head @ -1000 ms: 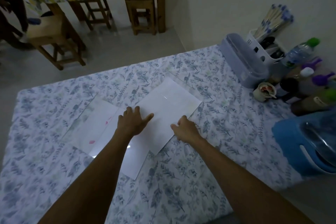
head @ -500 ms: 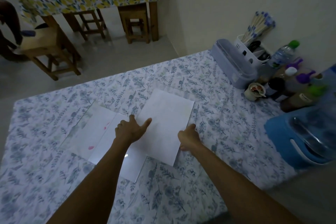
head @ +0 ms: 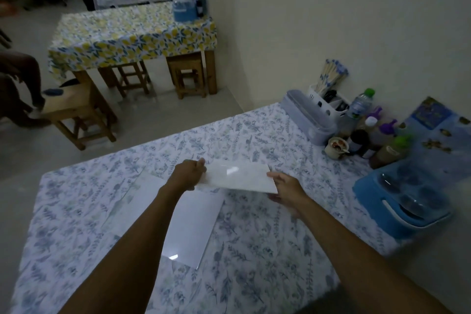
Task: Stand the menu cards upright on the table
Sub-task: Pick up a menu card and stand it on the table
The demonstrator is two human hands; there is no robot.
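A white laminated menu card (head: 238,176) is lifted off the table (head: 254,250), tilted, held by both hands. My left hand (head: 187,173) grips its left edge and my right hand (head: 285,187) grips its right edge. Beneath and to the left, a second white card (head: 193,227) lies flat on the floral tablecloth, partly under my left forearm. A third card (head: 132,194) lies flat further left, also partly hidden.
Along the wall at the right stand a grey lidded box (head: 309,118), a chopstick holder (head: 328,89), sauce bottles (head: 374,140), a small cup (head: 336,147) and a blue tray of glasses (head: 402,196). Another table (head: 132,33) and wooden stools (head: 76,112) stand beyond.
The top card, flat on the table under both hands earlier, is now raised off the table between my hands. The camera has tilted up, showing more of the room.
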